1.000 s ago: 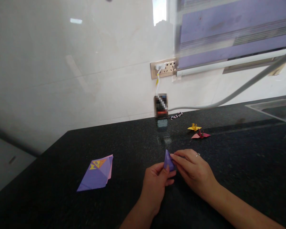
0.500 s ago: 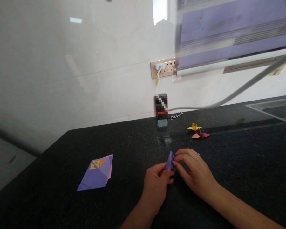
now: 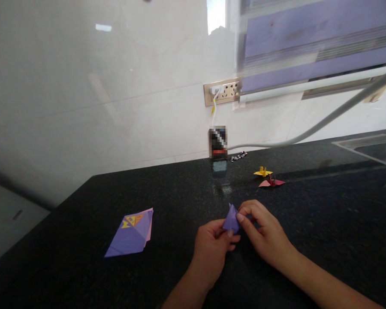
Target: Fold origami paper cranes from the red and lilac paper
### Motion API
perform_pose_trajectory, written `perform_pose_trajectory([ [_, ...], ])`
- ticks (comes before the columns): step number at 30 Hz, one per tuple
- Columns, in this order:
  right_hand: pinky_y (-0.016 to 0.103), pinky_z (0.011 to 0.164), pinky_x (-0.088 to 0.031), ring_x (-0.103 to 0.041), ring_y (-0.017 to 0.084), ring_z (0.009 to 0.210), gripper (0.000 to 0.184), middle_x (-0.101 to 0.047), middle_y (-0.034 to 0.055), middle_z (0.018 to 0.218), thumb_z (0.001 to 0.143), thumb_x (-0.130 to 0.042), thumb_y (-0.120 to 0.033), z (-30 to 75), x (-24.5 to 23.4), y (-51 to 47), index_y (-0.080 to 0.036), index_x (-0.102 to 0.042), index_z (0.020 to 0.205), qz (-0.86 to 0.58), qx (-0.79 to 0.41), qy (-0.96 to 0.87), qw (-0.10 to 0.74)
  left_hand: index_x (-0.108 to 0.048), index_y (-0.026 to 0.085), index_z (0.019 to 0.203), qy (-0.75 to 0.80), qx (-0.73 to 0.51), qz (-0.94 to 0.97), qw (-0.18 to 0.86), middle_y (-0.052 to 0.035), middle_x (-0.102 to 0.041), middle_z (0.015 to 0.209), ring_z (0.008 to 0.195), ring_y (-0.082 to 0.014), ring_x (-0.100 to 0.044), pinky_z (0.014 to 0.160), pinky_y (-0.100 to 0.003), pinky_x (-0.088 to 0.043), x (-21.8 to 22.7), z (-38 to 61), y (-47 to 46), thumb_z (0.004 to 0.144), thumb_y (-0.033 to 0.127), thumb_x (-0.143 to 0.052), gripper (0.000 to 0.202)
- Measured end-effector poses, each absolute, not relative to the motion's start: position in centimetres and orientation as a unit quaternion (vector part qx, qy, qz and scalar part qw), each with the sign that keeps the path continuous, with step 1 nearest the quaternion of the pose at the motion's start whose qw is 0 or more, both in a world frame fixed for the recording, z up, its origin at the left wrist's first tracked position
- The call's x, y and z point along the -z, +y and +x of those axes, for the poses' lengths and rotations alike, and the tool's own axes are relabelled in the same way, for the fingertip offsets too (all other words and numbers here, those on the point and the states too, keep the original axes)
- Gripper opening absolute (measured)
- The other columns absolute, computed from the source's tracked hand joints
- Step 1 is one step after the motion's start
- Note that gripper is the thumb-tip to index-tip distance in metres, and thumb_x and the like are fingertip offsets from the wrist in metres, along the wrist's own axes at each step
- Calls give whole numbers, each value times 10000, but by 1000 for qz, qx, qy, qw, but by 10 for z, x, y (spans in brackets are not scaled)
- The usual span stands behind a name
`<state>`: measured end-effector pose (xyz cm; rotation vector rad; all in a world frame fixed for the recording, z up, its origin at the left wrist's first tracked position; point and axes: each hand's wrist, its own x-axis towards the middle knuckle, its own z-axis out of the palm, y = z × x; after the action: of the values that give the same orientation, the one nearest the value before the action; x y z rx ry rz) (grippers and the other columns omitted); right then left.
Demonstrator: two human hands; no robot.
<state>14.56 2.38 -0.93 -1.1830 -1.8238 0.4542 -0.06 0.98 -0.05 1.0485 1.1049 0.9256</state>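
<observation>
A small folded purple paper (image 3: 230, 218) stands point-up between my two hands above the black counter (image 3: 167, 193). My left hand (image 3: 211, 250) pinches its lower edge with thumb and fingers closed. My right hand (image 3: 264, 233) pinches its right side, fingers curled round it. To the left lies a larger purple and pink folded paper stack (image 3: 131, 233) with an orange pattern, apart from both hands.
A yellow paper crane (image 3: 263, 172) and a red paper crane (image 3: 272, 182) sit behind my right hand. A phone (image 3: 218, 143) leans on the wall, cabled to the socket strip (image 3: 221, 91). A white hose (image 3: 324, 120) crosses right; a sink edge (image 3: 366, 143) shows far right.
Both hands kept their pinch on the small purple paper; its shape shifted from a tall point to a narrow fold and then wider again. The right fingers curled in tighter.
</observation>
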Motion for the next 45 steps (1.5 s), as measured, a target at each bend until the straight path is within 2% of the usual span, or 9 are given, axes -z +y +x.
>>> perform_pose_trajectory([
  [7, 336, 785, -408, -478, 189, 901, 103, -479, 60, 900, 796, -455, -165, 148, 3, 21, -197, -541, 748, -397, -226, -762, 459, -613, 109, 943, 486, -425, 404, 649, -97, -650, 830, 598, -132, -598, 520, -213, -412, -1, -3, 12, 677, 304, -612, 329],
  [11, 337, 794, -398, -454, 201, 942, 113, -459, 67, 964, 750, -536, -174, 147, 2, 22, -204, -572, 852, -395, -248, -756, 459, -623, 103, 886, 464, -409, 408, 671, -84, -651, 768, 583, -124, -592, 518, -205, -408, -3, -3, 11, 669, 320, -620, 306],
  [19, 306, 737, -411, -496, 166, 814, 164, -475, 48, 854, 795, -495, -247, 146, 5, 27, -176, -617, 712, -399, -409, -677, 463, -610, 92, 921, 457, -389, 437, 669, -68, -632, 752, 607, -132, -604, 542, -217, -425, -3, -1, 10, 723, 243, -553, 256],
  [22, 310, 737, -414, -500, 166, 801, 189, -484, 46, 841, 789, -504, -282, 147, 4, 28, -172, -625, 694, -394, -449, -651, 468, -603, 83, 920, 457, -393, 440, 666, -76, -628, 752, 617, -140, -608, 547, -225, -433, -3, -1, 11, 755, 281, -519, 272],
  [31, 281, 711, -433, -498, 165, 851, 94, -467, 38, 916, 691, -624, -259, 146, 11, 29, -188, -564, 703, -396, -419, -631, 519, -584, 58, 848, 436, -425, 413, 677, -110, -636, 726, 674, -177, -618, 594, -267, -457, 3, -1, 9, 790, 400, -452, 371],
  [35, 303, 774, -408, -486, 173, 897, 49, -479, 43, 918, 722, -596, -225, 147, 8, 27, -197, -617, 756, -377, -390, -686, 485, -594, 67, 825, 429, -436, 403, 681, -99, -635, 712, 666, -168, -609, 594, -270, -458, 2, -1, 11, 789, 394, -453, 357],
  [38, 311, 768, -410, -501, 172, 863, 93, -506, 45, 880, 748, -570, -245, 147, 3, 26, -192, -647, 740, -376, -389, -703, 461, -615, 75, 808, 437, -421, 430, 668, -87, -635, 704, 664, -154, -600, 588, -250, -452, -2, -1, 10, 768, 356, -494, 309],
  [41, 315, 739, -423, -517, 170, 821, 170, -531, 48, 858, 775, -536, -290, 146, 0, 26, -181, -654, 721, -384, -416, -687, 456, -621, 102, 875, 438, -389, 469, 661, -70, -644, 762, 639, -127, -596, 551, -201, -426, -4, 0, 9, 694, 230, -589, 224],
  [45, 330, 762, -416, -519, 172, 823, 274, -552, 47, 835, 825, -458, -312, 145, -3, 26, -177, -656, 693, -370, -444, -681, 449, -618, 105, 829, 471, -379, 482, 633, -15, -592, 595, 461, -91, -548, 421, -169, -354, -2, 0, 10, 700, 231, -559, 190],
])
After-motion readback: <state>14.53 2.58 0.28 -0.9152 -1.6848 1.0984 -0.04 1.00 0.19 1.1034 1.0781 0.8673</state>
